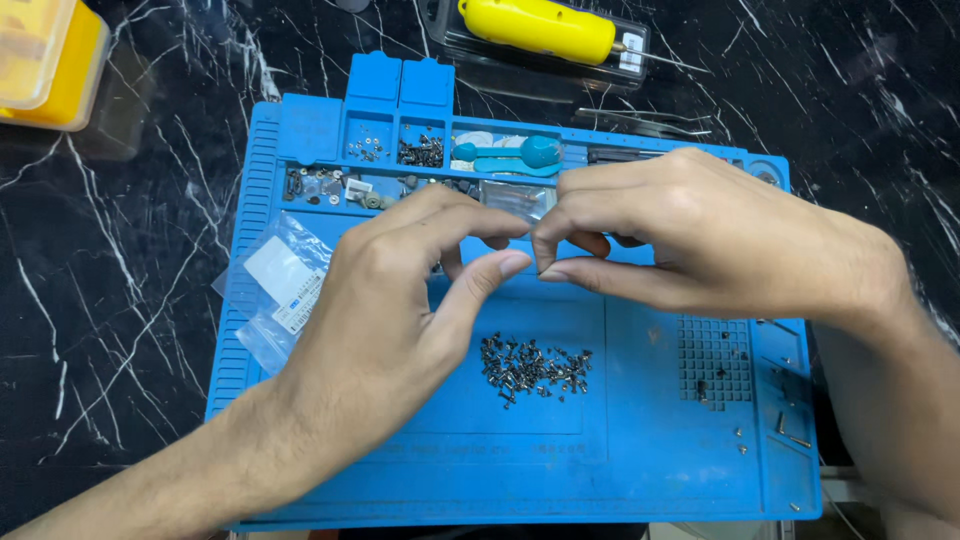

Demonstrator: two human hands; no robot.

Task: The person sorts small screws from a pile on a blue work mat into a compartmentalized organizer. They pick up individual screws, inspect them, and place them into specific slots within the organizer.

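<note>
our left hand [400, 290] and right hand [690, 240] meet fingertip to fingertip above blue mat [640, 460], pinching something too small to tell. screw pile [535, 368] sits just below, loose, within reach. plastic bags [280, 290] lie at mat's left edge.

We see a bright blue work mat [640, 440] on a black bench [120, 330] veined with white like marble. The pile of tiny screws [533, 366] is dark grey. The tool [538, 25] is yellow, the box [45, 60] orange-yellow, the small bags [280, 285] clear.
</note>
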